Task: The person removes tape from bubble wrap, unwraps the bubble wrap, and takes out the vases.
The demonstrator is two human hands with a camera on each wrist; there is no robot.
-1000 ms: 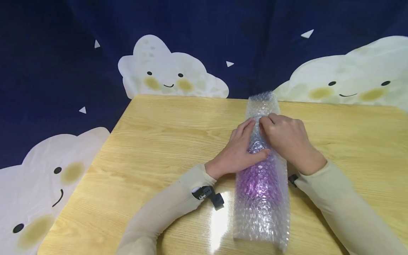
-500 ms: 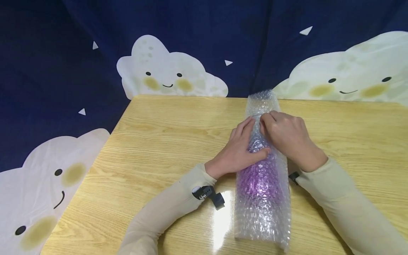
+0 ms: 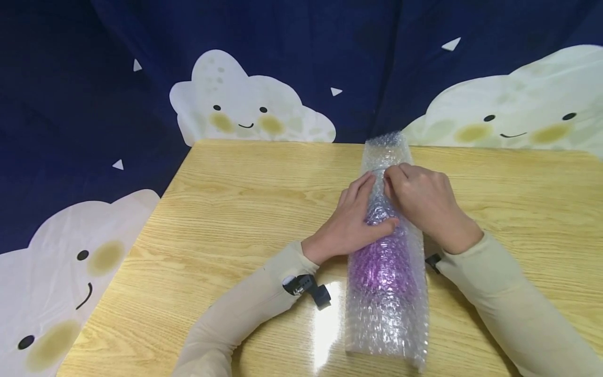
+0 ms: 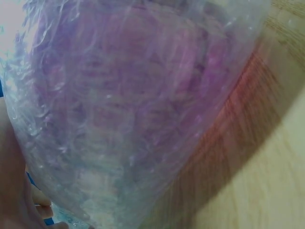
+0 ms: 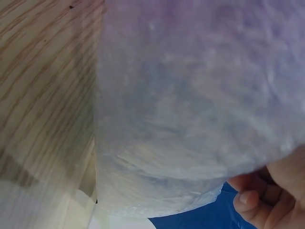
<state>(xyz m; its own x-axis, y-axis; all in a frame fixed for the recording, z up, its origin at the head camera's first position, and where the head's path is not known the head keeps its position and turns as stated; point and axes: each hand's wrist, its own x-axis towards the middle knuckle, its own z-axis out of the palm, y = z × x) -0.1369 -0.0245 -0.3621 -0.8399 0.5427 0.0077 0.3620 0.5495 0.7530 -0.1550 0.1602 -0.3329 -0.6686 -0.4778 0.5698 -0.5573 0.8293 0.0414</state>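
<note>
A long bubble wrap bundle lies on the wooden table, running away from me. Through its layers shows a purple thing, its shape blurred by the bubbles. My left hand rests on the bundle's left side, fingers stretched toward the far end and thumb laid across the top. Just right of those fingertips, my right hand pinches at the wrap with curled fingers; its fingertips are partly hidden. In the left wrist view the bubble wrap fills most of the picture. Curled fingers show beside the bundle in the right wrist view.
The bundle's flat far end reaches the back edge of the wooden table. Behind hangs a dark blue curtain with smiling clouds. A small black device sits at the left wrist.
Both hands stay almost in the same place on the bundle. The whole view has shifted very slightly.
</note>
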